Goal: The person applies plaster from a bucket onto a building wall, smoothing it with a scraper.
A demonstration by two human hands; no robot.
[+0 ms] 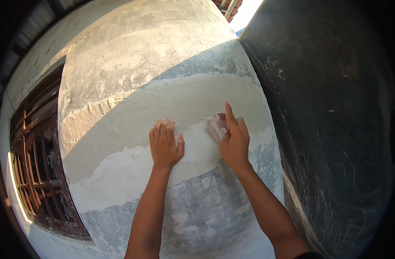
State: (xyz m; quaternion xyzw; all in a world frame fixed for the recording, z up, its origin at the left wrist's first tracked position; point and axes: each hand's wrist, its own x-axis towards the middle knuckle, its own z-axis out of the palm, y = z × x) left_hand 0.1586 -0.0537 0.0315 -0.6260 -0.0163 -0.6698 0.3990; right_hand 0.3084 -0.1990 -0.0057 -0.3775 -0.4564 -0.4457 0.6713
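In front of me stands a plastered wall (193, 93) with a smooth, pale band across its middle and rough grey areas above and below. My right hand (236, 144) grips a crumpled off-white sheet (215, 127) with a reddish patch, pressed to the pale band. Whether it is cloth or sandpaper I cannot tell. Its index finger points upward, off the sheet. Left of it, my left hand (166, 144) rests on the same band, fingers bent at the tips and thumb apart. Its fingertips look whitened, and no object shows in it.
A brown wooden window (40, 168) with bars is set into the wall at the left. A large dark, scratched panel or sheet (327, 121) borders the wall on the right. Roof tiles (230, 6) show at the top, and sunlight crosses the upper wall diagonally.
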